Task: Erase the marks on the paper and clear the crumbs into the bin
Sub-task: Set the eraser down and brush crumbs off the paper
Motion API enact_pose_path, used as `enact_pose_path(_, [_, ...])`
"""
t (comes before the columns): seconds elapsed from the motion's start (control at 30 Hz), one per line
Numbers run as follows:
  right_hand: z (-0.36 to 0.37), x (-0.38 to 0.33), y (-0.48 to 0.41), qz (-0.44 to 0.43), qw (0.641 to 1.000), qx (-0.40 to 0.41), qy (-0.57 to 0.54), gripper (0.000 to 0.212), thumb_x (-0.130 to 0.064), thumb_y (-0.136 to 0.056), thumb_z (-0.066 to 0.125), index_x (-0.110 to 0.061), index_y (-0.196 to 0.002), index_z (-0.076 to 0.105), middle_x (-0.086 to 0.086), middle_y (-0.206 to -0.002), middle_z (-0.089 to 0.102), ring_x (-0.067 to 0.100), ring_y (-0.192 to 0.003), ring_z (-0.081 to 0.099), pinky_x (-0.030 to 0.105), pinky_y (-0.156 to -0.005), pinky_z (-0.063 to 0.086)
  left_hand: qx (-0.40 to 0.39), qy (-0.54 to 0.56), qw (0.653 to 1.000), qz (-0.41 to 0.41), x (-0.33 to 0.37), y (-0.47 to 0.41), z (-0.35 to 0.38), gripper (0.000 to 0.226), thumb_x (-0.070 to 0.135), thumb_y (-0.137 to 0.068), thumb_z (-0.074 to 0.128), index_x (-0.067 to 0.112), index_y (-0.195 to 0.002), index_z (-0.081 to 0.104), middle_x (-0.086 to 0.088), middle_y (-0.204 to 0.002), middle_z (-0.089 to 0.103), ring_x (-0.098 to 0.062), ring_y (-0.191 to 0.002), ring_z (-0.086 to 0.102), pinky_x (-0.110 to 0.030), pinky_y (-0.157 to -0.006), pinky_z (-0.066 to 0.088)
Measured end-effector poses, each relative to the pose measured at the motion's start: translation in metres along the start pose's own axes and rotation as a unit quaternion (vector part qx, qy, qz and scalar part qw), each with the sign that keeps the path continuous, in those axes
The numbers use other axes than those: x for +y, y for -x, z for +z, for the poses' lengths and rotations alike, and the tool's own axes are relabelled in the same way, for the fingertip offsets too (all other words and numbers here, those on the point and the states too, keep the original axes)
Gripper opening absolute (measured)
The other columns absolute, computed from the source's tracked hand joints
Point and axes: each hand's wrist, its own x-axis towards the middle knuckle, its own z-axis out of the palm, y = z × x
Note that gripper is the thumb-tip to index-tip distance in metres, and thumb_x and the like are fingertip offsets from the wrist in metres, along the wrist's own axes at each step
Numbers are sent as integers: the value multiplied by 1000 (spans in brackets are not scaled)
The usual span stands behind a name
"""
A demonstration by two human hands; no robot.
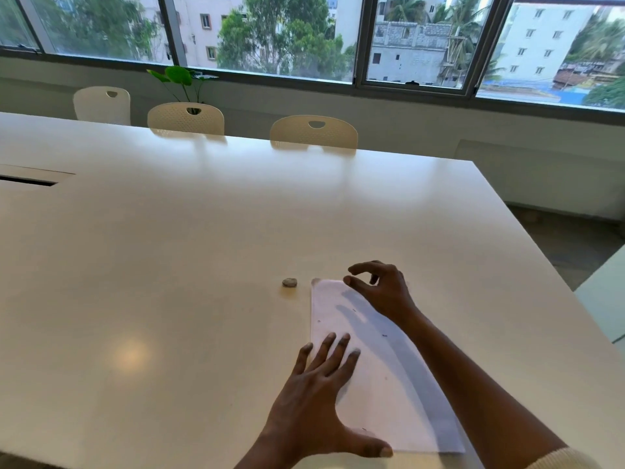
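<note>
Paper [382, 367]: a white sheet lying flat on the near right part of the table, its long side running away from the person.
Marks [384, 335]: a few small dark specks scattered over the sheet; too small to read.
Eraser [290, 282]: a small grey lump on the table just left of the sheet's far left corner, apart from both hands.
Left hand [314, 401]: palm down, fingers spread and straight, resting on the near left part of the sheet, thumb stretched along its near edge.
Right hand [382, 289]: over the sheet's far end, fingers loosely bent, a gap between thumb and forefinger, nothing seen in it.
Table [169, 265]: broad, white and glossy.
Chairs [314, 131]: three pale ones along the far side.
Plant [181, 77]: green leaves behind the middle chair, below the window [287, 35].
</note>
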Motion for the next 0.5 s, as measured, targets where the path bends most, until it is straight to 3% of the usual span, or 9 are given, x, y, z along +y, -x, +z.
enact_pose_path(0.13, [-31,23,23,25,999,29,25,14,-30,-84,78,-23,-96,78,-10,-97,73,4,-75,63,11,-68,46,84,131,987,-41,-1,2,-10,127,104,-66,44,33,-164,5,24,-165,-14,10,-150,-20,-24,-126,-3])
enact_pose_path(0.2, [-44,35,39,29,997,48,53,15,-25,-85,76,-18,-99,78,-4,-102,73,12,-79,67,24,-75,53,136,154,977,-65,-7,-4,-14,116,102,-75,21,27,-164,20,16,-169,0,7,-153,-7,-17,-122,2])
enact_pose_path(0.3, [-51,53,69,31,990,68,117,20,-21,-89,72,-12,-106,75,4,-111,72,24,-96,68,36,-88,54,170,120,972,-111,-22,-16,-16,112,89,-85,-2,15,-159,36,-3,-168,29,-10,-157,16,-21,-121,12])
enact_pose_path(0.4, [-48,61,94,52,985,82,141,23,-16,-92,67,-7,-113,71,8,-118,70,25,-108,66,27,-96,46,174,74,974,-124,-30,-24,-13,88,62,-95,9,7,-153,45,-10,-156,50,-21,-148,39,-34,-118,27])
enact_pose_path(0.5, [-44,60,110,64,983,97,143,22,-9,-92,63,-4,-112,71,10,-117,70,25,-108,66,18,-93,39,161,59,976,-131,-29,-30,-13,82,50,-94,10,6,-153,46,-11,-155,51,-21,-147,41,-33,-117,23])
